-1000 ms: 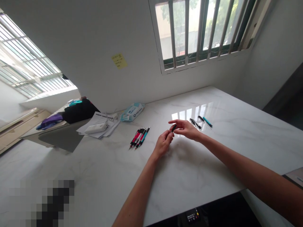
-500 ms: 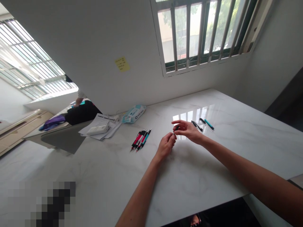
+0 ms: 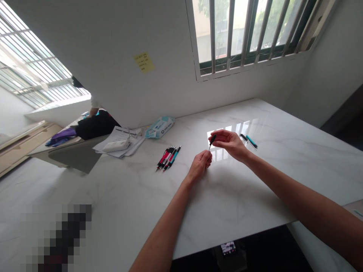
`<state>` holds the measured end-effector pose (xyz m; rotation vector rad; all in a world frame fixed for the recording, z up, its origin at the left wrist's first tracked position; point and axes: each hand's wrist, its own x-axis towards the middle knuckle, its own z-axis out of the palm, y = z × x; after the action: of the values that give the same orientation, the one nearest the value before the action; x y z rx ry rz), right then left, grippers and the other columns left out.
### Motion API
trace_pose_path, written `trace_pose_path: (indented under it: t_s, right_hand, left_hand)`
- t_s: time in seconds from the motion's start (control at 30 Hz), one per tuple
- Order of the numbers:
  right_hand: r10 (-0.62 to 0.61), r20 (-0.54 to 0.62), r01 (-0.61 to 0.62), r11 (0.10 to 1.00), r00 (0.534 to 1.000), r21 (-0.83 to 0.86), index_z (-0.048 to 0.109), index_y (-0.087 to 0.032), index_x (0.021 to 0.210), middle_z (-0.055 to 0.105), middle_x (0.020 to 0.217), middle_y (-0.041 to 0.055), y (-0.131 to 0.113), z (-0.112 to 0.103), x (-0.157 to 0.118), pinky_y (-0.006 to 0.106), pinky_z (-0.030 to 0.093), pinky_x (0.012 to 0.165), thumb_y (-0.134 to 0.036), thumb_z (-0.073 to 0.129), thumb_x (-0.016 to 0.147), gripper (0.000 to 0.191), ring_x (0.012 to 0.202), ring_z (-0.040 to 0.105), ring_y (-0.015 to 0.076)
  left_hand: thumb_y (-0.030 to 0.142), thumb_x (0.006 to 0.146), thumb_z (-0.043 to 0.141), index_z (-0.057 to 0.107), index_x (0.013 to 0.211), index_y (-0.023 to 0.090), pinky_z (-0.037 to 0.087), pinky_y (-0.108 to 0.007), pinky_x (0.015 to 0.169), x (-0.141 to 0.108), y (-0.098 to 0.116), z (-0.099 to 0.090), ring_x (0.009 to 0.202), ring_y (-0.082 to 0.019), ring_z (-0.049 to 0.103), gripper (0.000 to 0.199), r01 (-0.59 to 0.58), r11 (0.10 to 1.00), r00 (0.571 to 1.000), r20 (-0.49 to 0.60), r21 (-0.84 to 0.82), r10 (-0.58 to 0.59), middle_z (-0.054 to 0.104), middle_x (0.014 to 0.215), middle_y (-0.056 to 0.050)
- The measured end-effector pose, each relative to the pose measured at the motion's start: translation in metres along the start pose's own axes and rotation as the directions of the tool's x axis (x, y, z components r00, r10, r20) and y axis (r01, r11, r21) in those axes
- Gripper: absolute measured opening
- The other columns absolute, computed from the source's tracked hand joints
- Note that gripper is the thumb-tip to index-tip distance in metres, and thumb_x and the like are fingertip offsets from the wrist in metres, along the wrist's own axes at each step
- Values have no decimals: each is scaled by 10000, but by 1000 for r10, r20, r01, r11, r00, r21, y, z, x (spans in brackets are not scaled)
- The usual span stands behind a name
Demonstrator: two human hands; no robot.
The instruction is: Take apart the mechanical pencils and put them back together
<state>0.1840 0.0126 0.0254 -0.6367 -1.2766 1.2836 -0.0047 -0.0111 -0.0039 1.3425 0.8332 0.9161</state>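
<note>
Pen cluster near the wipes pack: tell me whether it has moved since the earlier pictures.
No. The pen cluster lies in the same spot on the near side of the wipes pack; only the camera view shifted.

The word "WIPES" reads on the pale blue packet near the surface's far edge, the word before it blurred. Lines on the yellow note on the wall are too small to read.
</note>
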Motion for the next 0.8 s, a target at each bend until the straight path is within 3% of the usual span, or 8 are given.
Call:
trace_pose_path:
  t_s: [0.23, 0.33, 0.6, 0.8]
  right_hand:
    - [3, -242, 9, 999, 970, 50, 685, -327, 1176, 758, 1130, 29, -5, -18, 9, 367, 575, 906, -416, 865, 767, 456, 1044, 693, 207]
    - [17, -262, -12, 1000, 965, 20, 671, -325, 1179, 754, 1113, 31, 0, -26, 12, 367, 572, 900, -448, 845, 782, 451, 1056, 690, 213]
    - [69, -95, -73, 996, 993, -41, 702, -271, 1141, 781, 1047, 46, 4, -8, 3, 365, 559, 883, -445, 879, 750, 463, 988, 708, 210]
    - [84, 134, -72, 993, 987, -92, 721, -215, 981, 751, 954, 44, 1, -1, -1, 372, 564, 745, -397, 881, 751, 334, 740, 670, 172]
  left_hand:
    - [653, 890, 618, 469, 740, 190, 225, -261, 544, 0, 0, 3, 564, -82, 302, 509, 11, 999, 1000, -11, -53, -12, 359, 668, 50]
    - [680, 876, 615, 469, 731, 196, 237, -264, 542, 1, -1, 3, 564, -88, 304, 525, 16, 999, 1000, -20, -41, -17, 354, 659, 48]
    - [645, 926, 572, 558, 805, 185, 280, -263, 558, 2, -1, 3, 588, -105, 354, 476, -17, 999, 1000, -7, 44, 17, 424, 659, 31]
    - [543, 951, 572, 613, 973, 191, 299, -258, 571, 0, 2, 3, 601, -104, 374, 356, -25, 999, 1000, 8, 38, 25, 461, 701, 33]
